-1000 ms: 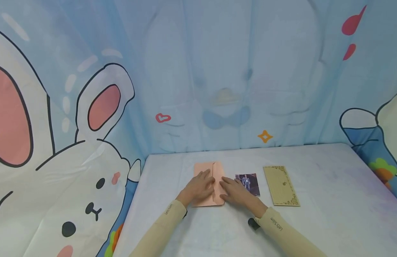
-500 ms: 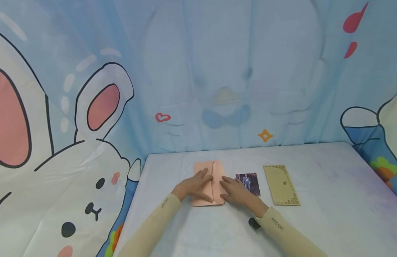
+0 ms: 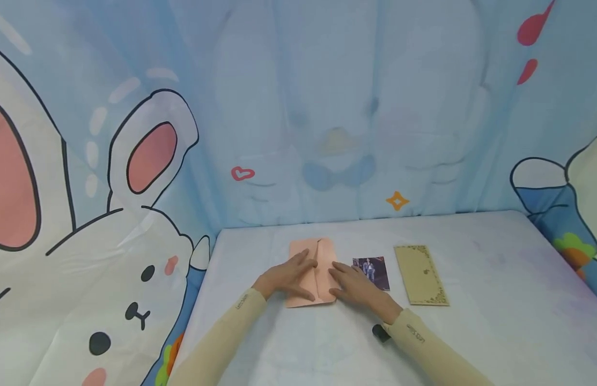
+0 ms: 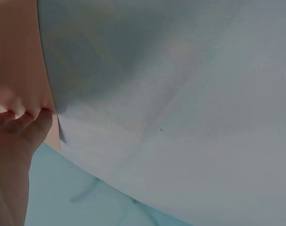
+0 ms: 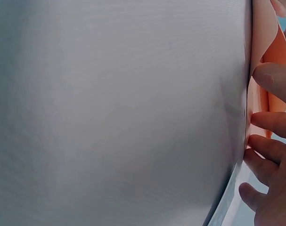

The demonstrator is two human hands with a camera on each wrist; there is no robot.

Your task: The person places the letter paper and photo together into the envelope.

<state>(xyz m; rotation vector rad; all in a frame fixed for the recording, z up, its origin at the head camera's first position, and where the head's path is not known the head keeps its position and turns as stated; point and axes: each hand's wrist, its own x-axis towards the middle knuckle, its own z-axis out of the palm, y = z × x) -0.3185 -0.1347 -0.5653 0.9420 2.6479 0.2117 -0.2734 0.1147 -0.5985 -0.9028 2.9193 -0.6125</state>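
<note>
A pink paper envelope point(image 3: 326, 249) with a seam down its length lies flat on the table, its flaps slightly raised. My left hand point(image 3: 289, 277) rests on its left half, fingers and thumb spread. At its right edge, my right hand point(image 3: 358, 286) touches the paper with extended fingertips. In the left wrist view, the left fingertips press on the envelope point(image 4: 20, 56) near its edge. The right wrist view has the right hand point(image 5: 274, 165) with its fingers along the envelope's point(image 5: 263, 28) lifted, curved edge.
A small photo point(image 3: 373, 268) of people lies just right of the envelope, partly beneath the right hand. Farther right is a gold card point(image 3: 419, 276) with ornate corners. A black object point(image 3: 381, 333) is at the right cuff. A cartoon curtain point(image 3: 337, 107) hangs behind the table.
My left hand has slid left, away from the seam, and its thumb has spread from the fingers. The right hand has stayed at the envelope's right edge. The view has shifted slightly.
</note>
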